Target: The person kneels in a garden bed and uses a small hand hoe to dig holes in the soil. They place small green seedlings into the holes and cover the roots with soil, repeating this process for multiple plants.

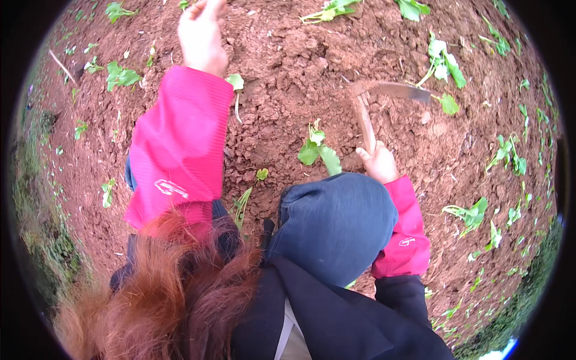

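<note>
My right hand (pixel 379 163) grips the wooden handle of a hoe (pixel 390 89), whose soil-covered metal blade points right, just above the reddish soil. At the top left, my left hand (pixel 203 38) is stretched forward, its fingers partly cut off by the picture's edge. A small green leaf (pixel 183 4) shows beside its fingertips; whether they hold it cannot be told. Between my arms, a leafy seedling (pixel 315 148) stands before my knee. A smaller seedling with a pale stem (pixel 236 82) lies right of my left wrist.
Uprooted-looking leafy plants lie on the cloddy soil, such as one near the blade (pixel 443 63), one at the top (pixel 330 11) and one at right (pixel 472 215). A thin stick (pixel 62 66) lies at far left. Grass (pixel 49 243) borders the soil. My knee (pixel 337 225) is close below the hoe.
</note>
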{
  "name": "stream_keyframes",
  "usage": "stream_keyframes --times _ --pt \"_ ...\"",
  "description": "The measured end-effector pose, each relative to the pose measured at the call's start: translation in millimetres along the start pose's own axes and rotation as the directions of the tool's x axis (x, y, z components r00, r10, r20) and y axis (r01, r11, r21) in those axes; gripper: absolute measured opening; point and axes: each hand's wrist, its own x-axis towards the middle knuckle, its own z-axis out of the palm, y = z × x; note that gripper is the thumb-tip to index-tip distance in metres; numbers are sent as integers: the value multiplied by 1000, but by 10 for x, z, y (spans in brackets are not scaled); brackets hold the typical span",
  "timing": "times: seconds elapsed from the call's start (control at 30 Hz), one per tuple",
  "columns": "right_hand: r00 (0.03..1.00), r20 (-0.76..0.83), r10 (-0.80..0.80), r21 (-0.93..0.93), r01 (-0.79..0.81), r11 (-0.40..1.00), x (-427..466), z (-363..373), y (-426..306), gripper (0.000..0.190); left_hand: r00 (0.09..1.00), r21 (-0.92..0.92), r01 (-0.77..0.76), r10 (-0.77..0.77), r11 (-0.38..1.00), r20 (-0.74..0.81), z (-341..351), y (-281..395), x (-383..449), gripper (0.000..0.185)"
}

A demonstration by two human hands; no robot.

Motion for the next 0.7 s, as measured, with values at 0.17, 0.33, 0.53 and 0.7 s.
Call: stream_keyframes --times 0.17,0.33,0.53,0.7 --pt "989 104 -105 -334 134 933 335 -61 25 42 911 399 -405 397 823 108 -821 1478 690 22" --pt "969 246 -24 -519 152 841 490 -2 34 39 938 574 -342 301 744 170 -2001 2162 935 30" --pt "938 344 49 -653 201 731 630 -261 -237 35 998 685 -63 28 725 62 -2844 1878 798 34" --pt "894 426 137 -719 242 652 828 -505 -455 33 995 725 -4 -69 689 71 -2779 1100 906 25"
